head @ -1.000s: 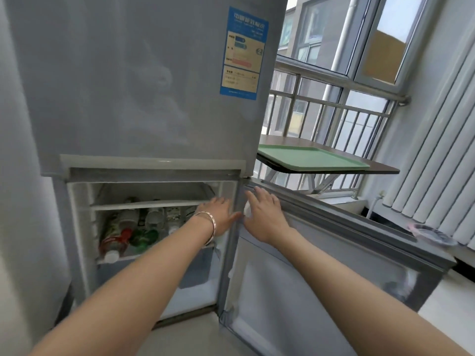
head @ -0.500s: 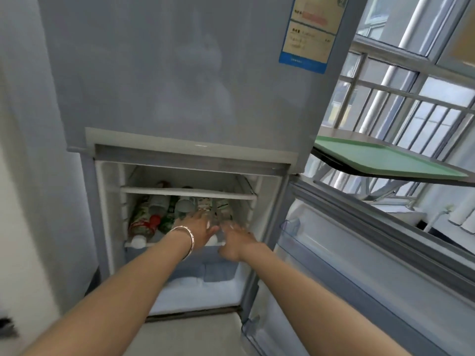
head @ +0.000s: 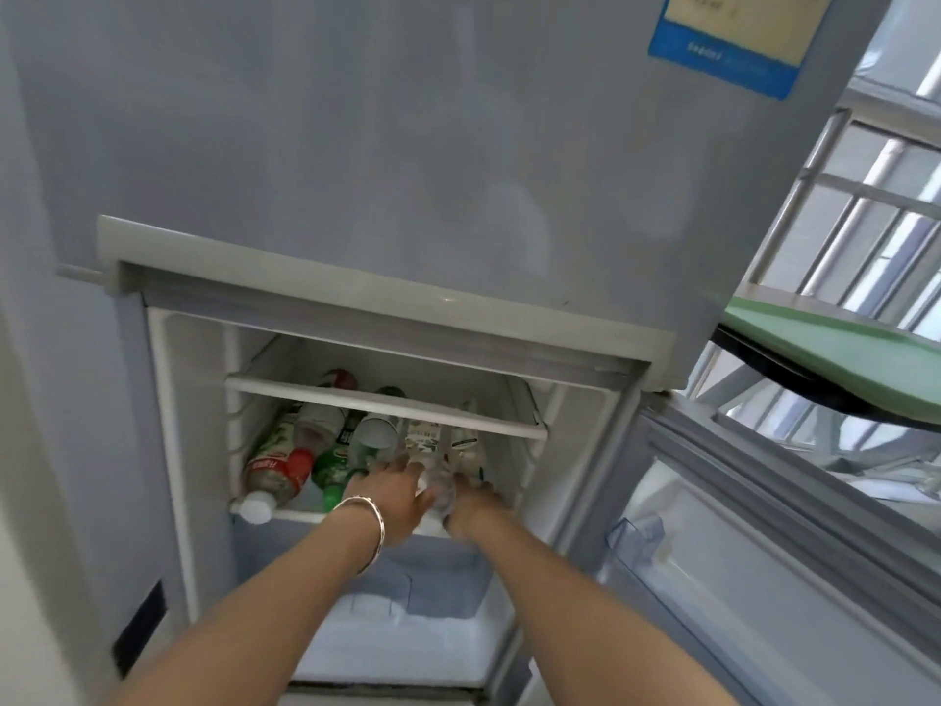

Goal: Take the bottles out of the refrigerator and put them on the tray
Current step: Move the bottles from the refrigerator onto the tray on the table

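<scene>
Several bottles lie on the middle shelf (head: 305, 513) of the open lower refrigerator compartment. A red-labelled bottle (head: 272, 471) with a white cap lies at the left, with a green bottle (head: 331, 471) beside it. Both my hands are inside at the shelf's right part. My left hand (head: 394, 494), with a bracelet on the wrist, curls around the left side of a clear bottle (head: 439, 489). My right hand (head: 476, 499) touches that bottle's right side, its fingers blurred. More clear bottles with green labels (head: 422, 435) lie behind. The green tray (head: 814, 349) sits on a dark table at the right.
The lower refrigerator door (head: 764, 552) stands open to the right, with a clear door bin (head: 636, 542). A white shelf rail (head: 387, 407) crosses above the bottles. A frosted drawer (head: 407, 614) sits below them. Window bars (head: 865, 206) rise behind the tray.
Both hands left the door edge and went into the compartment onto the right-hand bottles. The view has come closer and lower, and the door is wider open.
</scene>
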